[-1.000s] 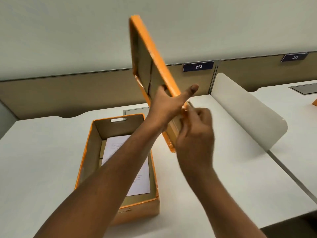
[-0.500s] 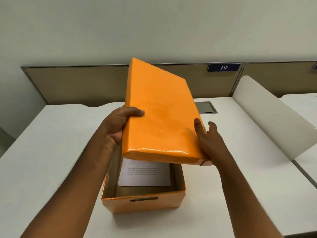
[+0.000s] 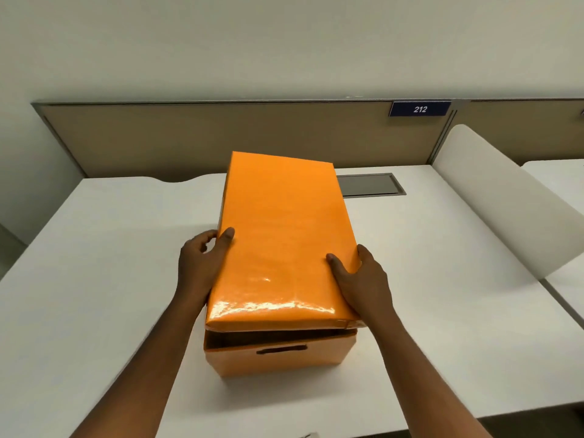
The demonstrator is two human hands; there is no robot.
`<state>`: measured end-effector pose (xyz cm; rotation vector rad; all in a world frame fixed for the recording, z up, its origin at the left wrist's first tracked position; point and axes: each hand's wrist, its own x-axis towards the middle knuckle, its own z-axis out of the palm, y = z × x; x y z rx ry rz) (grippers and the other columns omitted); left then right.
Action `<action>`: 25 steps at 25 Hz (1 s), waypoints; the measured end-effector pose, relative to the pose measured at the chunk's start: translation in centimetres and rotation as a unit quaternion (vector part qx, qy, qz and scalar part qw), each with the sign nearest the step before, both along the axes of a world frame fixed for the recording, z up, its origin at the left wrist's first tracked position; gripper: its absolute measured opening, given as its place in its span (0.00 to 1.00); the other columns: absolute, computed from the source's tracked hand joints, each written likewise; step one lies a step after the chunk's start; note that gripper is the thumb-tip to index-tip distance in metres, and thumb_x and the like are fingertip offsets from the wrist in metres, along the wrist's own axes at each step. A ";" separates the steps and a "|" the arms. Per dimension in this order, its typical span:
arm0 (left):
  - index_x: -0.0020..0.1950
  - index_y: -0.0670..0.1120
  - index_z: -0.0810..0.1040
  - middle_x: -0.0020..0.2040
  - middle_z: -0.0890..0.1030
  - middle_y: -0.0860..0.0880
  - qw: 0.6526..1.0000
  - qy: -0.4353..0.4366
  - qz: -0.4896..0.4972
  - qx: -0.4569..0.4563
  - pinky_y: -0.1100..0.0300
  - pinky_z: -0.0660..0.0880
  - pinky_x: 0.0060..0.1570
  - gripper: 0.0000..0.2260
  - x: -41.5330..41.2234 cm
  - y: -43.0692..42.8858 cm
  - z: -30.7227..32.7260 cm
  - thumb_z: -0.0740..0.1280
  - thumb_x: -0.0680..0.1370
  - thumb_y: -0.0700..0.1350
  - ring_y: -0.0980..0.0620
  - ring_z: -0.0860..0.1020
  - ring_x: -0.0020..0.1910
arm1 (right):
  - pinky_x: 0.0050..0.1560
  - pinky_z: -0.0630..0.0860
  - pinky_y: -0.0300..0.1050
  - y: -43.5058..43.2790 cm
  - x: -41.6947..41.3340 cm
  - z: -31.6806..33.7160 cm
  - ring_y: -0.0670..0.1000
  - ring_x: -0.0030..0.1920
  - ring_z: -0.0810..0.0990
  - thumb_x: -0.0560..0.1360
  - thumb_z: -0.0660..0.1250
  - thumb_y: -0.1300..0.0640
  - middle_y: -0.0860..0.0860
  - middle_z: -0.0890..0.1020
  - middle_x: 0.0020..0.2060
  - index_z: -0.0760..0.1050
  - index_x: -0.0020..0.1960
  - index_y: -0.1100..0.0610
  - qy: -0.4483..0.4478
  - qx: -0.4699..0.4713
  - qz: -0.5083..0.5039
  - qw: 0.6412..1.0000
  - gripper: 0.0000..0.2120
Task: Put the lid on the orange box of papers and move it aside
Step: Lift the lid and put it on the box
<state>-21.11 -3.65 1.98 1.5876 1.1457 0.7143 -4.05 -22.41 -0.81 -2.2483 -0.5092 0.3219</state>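
My two bare hands hold an orange lid (image 3: 284, 235) over an orange box (image 3: 278, 355) on a white desk (image 3: 104, 279). My left hand (image 3: 199, 263) clasps the lid's left edge, thumb on top, fingers curled around the side. My right hand (image 3: 363, 279) grips the right edge the same way. The lid sits tilted, its near end raised, leaving a dark gap above the box's front rim. The box's front wall shows a handle slot (image 3: 281, 349). A sign (image 3: 419, 109) reading 212 hangs on the partition (image 3: 221, 137) behind
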 end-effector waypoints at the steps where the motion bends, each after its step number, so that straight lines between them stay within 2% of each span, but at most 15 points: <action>1: 0.64 0.48 0.74 0.57 0.79 0.48 1.000 -0.003 -0.013 -0.015 0.50 0.78 0.48 0.23 -0.5 -0.2 -0.7 0.63 0.74 0.60 0.46 0.79 0.50 | 0.49 0.73 0.50 0.1 -0.5 -0.5 0.59 0.57 0.78 0.70 0.60 0.31 0.56 0.77 0.60 0.64 0.68 0.54 -0.013 -0.009 0.001 1.000 0.35; 3: 0.57 0.55 0.76 0.47 0.80 0.55 0.999 -0.010 -0.028 -0.039 0.59 0.75 0.37 0.18 -1.3 -0.8 -1.9 0.58 0.75 0.62 0.53 0.79 0.42 | 0.49 0.73 0.50 0.1 -1.4 -1.2 0.58 0.57 0.77 0.70 0.60 0.31 0.56 0.77 0.61 0.62 0.70 0.53 -0.029 -0.020 -0.002 0.999 0.37; 5: 0.50 0.58 0.74 0.42 0.79 0.57 0.999 -0.016 -0.021 -0.046 0.60 0.72 0.35 0.13 -1.9 -1.3 -3.0 0.56 0.75 0.62 0.54 0.79 0.40 | 0.53 0.74 0.53 0.0 -1.9 -1.5 0.58 0.60 0.76 0.70 0.60 0.31 0.55 0.76 0.62 0.60 0.73 0.52 -0.043 -0.029 -0.015 0.999 0.39; 6: 0.50 0.58 0.74 0.42 0.79 0.58 0.999 -0.019 -0.018 -0.044 0.60 0.73 0.35 0.12 -2.2 -1.3 -3.5 0.56 0.76 0.61 0.54 0.79 0.41 | 0.56 0.74 0.56 -0.1 -2.1 -1.6 0.58 0.61 0.75 0.70 0.60 0.31 0.54 0.76 0.62 0.60 0.73 0.51 -0.057 -0.037 -0.019 0.998 0.39; 8: 0.55 0.54 0.74 0.43 0.79 0.58 0.999 -0.013 -0.020 -0.037 0.61 0.73 0.35 0.13 -2.5 -1.2 -4.0 0.58 0.77 0.58 0.54 0.79 0.41 | 0.58 0.74 0.59 -0.2 -2.3 -2.0 0.59 0.62 0.75 0.70 0.60 0.31 0.54 0.77 0.62 0.61 0.73 0.52 -0.074 -0.048 -0.017 0.996 0.39; 11: 0.59 0.52 0.73 0.46 0.78 0.55 0.999 0.005 -0.034 -0.032 0.62 0.72 0.36 0.13 -2.6 -1.0 -4.8 0.58 0.78 0.56 0.56 0.78 0.41 | 0.57 0.74 0.55 -0.4 -2.9 -2.8 0.59 0.61 0.76 0.70 0.60 0.31 0.56 0.77 0.63 0.61 0.73 0.54 -0.058 -0.043 -0.013 0.997 0.39; 16: 0.66 0.46 0.71 0.53 0.76 0.49 0.998 0.026 -0.041 -0.030 0.58 0.72 0.42 0.19 -2.6 -0.6 -6.0 0.58 0.79 0.54 0.50 0.77 0.45 | 0.56 0.75 0.54 -0.2 -3.7 -3.5 0.59 0.61 0.76 0.71 0.59 0.32 0.56 0.76 0.63 0.58 0.75 0.54 -0.064 -0.061 -0.013 0.996 0.40; 20: 0.62 0.47 0.72 0.53 0.78 0.48 0.997 0.026 -0.048 -0.047 0.59 0.73 0.39 0.16 -2.0 0.1 -6.2 0.57 0.79 0.54 0.53 0.77 0.42 | 0.57 0.75 0.57 0.8 -3.0 -3.1 0.59 0.62 0.75 0.73 0.55 0.32 0.57 0.75 0.63 0.52 0.76 0.54 -0.070 -0.103 0.008 0.992 0.40; 25: 0.57 0.52 0.70 0.59 0.79 0.43 0.996 0.030 -0.064 -0.062 0.55 0.72 0.46 0.09 -1.9 0.4 -6.5 0.56 0.80 0.53 0.53 0.77 0.43 | 0.57 0.74 0.55 1.3 -2.3 -2.7 0.58 0.59 0.75 0.74 0.50 0.32 0.58 0.75 0.60 0.44 0.77 0.50 -0.080 -0.167 0.062 0.981 0.39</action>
